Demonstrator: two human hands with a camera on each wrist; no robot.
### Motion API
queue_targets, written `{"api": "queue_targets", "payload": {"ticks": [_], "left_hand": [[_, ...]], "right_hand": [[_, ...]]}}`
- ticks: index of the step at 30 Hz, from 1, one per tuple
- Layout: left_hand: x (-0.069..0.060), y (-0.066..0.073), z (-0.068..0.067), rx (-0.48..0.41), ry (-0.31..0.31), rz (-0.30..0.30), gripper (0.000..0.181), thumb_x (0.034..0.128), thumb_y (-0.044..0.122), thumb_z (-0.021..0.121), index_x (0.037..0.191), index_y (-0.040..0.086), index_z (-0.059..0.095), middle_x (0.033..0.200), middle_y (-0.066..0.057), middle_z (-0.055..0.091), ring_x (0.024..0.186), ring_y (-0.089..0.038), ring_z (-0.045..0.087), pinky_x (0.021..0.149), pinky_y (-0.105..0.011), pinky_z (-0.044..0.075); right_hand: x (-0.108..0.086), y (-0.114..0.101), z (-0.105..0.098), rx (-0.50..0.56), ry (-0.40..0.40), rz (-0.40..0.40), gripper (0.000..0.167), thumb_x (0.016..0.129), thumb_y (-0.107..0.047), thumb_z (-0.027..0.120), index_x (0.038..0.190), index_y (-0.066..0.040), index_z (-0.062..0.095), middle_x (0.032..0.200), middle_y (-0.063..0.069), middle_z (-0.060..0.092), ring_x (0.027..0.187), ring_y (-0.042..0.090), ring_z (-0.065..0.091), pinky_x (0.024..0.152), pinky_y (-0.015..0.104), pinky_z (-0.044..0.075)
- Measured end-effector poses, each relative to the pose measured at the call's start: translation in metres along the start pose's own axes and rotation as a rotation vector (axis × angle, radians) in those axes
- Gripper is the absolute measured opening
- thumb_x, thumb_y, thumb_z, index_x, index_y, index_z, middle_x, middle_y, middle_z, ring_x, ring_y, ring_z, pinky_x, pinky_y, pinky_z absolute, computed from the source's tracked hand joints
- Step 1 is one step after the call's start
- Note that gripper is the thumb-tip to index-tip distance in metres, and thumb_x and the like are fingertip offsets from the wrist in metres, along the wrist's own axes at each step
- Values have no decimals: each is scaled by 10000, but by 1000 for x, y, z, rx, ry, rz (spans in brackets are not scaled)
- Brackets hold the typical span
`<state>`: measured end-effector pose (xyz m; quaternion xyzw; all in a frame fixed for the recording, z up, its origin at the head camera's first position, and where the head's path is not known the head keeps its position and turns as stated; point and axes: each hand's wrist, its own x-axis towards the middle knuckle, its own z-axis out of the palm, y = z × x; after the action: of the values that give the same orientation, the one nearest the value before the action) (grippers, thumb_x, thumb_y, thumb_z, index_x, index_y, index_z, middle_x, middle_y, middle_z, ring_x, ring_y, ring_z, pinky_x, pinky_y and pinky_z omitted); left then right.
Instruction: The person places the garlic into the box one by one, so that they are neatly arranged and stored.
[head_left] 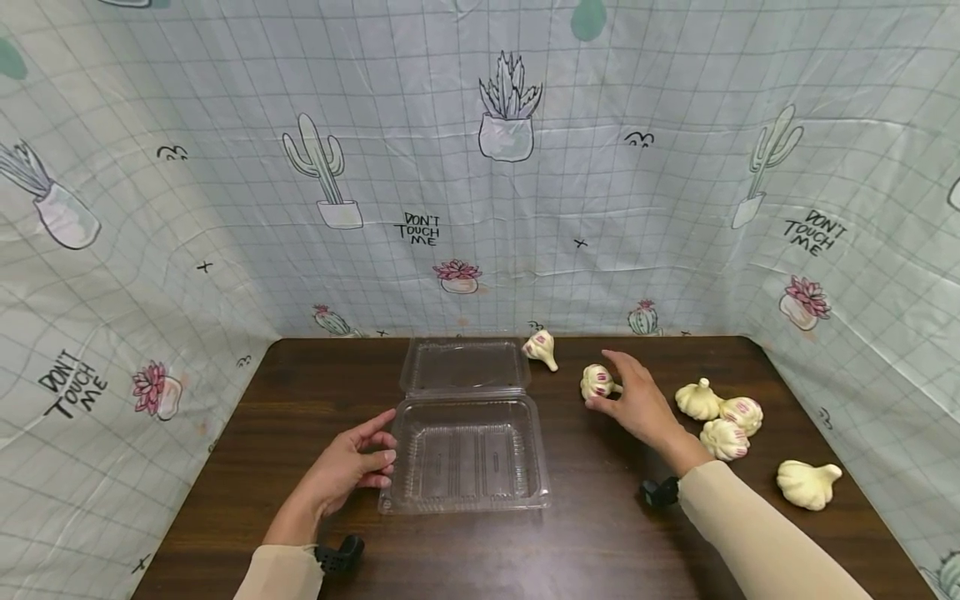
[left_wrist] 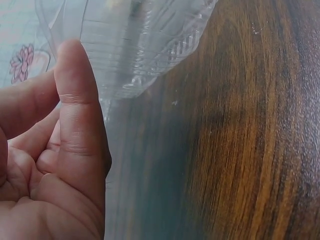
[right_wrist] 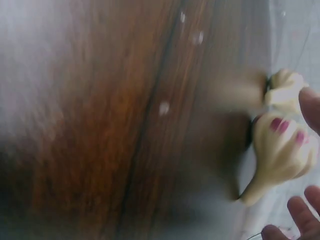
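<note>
At the left rim of a clear plastic clamshell container (head_left: 468,493), my left hand (head_left: 341,467) pinches the edge with thumb and fingers. The left wrist view shows the thumb (left_wrist: 77,110) against the container's clear wall (left_wrist: 125,55). The container lies with its lid folded back. My right hand (head_left: 637,400) spreads its thumb and fingers around a garlic bulb (head_left: 597,382) on the table. In the right wrist view, gaps show between this garlic bulb (right_wrist: 282,150) and the fingers. A second garlic bulb (head_left: 542,348) lies beside the lid.
Several garlic bulbs lie at the right: three clustered, including a plain one (head_left: 698,400), and one apart (head_left: 808,484) nearer the right edge. The dark wooden table (head_left: 600,533) is enclosed by a printed curtain (head_left: 375,167) at the back and sides.
</note>
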<state>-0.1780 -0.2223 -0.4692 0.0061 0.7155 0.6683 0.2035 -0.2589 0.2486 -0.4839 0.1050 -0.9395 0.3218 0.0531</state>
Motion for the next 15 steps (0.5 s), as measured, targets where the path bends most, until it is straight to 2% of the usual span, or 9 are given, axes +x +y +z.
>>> {"api": "queue_targets", "payload": {"ticks": [5,15], "left_hand": [[0,-1,0,2,2,-6,729,1039,-8,626,1677,94,287,1191,-109,515,857,-155,611,680,-241,623],[1,-1,-1,6,9,-11,734,1029,-19,635,1673,106,305,1187,-120,518,856,-162,614,696,-247,630]], "right_hand": [[5,15,2,33,-69,13,848,904,-236,858,1603,-86,401,1638,256,352,1497,525,303,1144,719,346],[13,22,6,27,-96,21,824,902,-218,851,1596,-109,419,1624,239,387,1409,533,360,1096,748,341]]}}
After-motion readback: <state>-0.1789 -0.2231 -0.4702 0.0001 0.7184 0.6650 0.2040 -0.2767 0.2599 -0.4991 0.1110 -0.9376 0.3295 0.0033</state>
